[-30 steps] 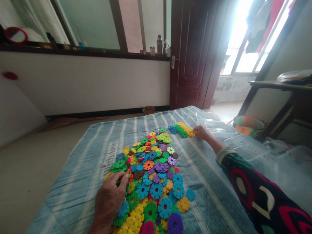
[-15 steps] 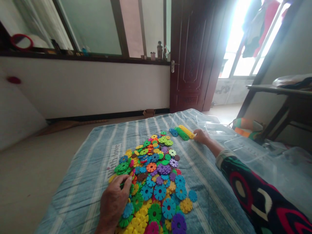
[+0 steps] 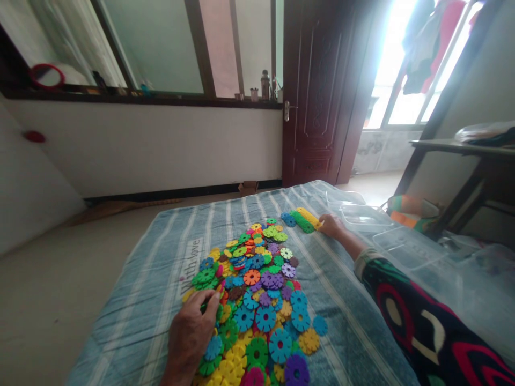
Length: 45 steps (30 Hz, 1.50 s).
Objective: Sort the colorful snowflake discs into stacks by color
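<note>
A heap of slotted plastic discs [image 3: 265,317] in many colours spreads over the bed. My left hand [image 3: 192,327] is at the heap's left side, thumb and fingers pinched on a pink slotted disc [image 3: 222,287] seen nearly edge-on. Beyond the heap, a row of overlapping yellow slotted discs [image 3: 308,217] lies beside a green row [image 3: 301,221] and a short blue row [image 3: 288,219]. My right hand [image 3: 333,226] is closed at the near right end of the yellow row, its fingertips partly hidden.
Clear plastic boxes and lids [image 3: 366,215] lie along the bed's right side. The striped blue bedsheet [image 3: 140,289] has printed lettering left of the heap. A desk [image 3: 462,147] stands at right. A dark red door [image 3: 317,96] and a ledge [image 3: 181,99] with bottles and cups are behind.
The view has shifted slightly, moving the scene a little to the right. Both hands keep nearly the same places against the discs.
</note>
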### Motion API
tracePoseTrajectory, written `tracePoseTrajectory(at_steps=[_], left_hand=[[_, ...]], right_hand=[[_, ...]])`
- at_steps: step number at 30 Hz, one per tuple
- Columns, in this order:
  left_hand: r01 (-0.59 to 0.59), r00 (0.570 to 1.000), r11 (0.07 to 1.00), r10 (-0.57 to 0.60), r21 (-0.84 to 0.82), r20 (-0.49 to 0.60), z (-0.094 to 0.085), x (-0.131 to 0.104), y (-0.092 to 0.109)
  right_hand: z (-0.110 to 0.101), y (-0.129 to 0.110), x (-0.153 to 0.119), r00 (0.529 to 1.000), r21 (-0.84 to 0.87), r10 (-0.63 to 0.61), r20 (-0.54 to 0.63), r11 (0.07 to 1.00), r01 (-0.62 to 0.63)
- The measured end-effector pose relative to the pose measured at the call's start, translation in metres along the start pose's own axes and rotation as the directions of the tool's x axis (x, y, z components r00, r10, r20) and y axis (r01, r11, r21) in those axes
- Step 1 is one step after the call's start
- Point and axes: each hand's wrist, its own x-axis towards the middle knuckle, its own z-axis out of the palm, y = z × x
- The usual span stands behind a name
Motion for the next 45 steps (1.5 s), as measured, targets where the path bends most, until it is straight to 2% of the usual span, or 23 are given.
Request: tracePoseTrajectory(at_steps=[10,16,21,24,36,45], left_hand=[[-0.047,0.999,0.999,0.047,0.003,-0.023,-0.001,-0.001,0.000],[-0.068,0.997,0.998,0.068,0.010,-0.024,-0.001,-0.002,0.000],[-0.072,0.997,0.997,0.072,0.016,-0.033,0.000,-0.003,0.000],[-0.067,0.997,0.998,0.067,0.019,-0.030,0.000,-0.003,0.000],[-0.075,0.997,0.997,0.075,0.013,-0.019,-0.003,-0.004,0.003],[-0.071,0.997,0.996,0.073,0.046,-0.031,-0.002,-0.003,0.005]], right_hand=[[-0.006,-0.007,-0.012,1.000,0.022,0.008,-0.016,1.000,-0.008],[-0.005,-0.008,-0.038,1.000,0.051,0.000,-0.032,0.999,0.001],[0.003,-0.013,-0.063,0.993,0.085,-0.026,-0.114,0.996,0.036],[0.005,-0.018,-0.073,0.992,0.087,-0.039,-0.119,0.995,0.049],[0.002,-0.032,-0.093,0.974,0.030,-0.182,-0.132,0.982,0.187],[0.001,-0.048,-0.105,0.890,0.039,-0.409,-0.202,0.905,0.424]])
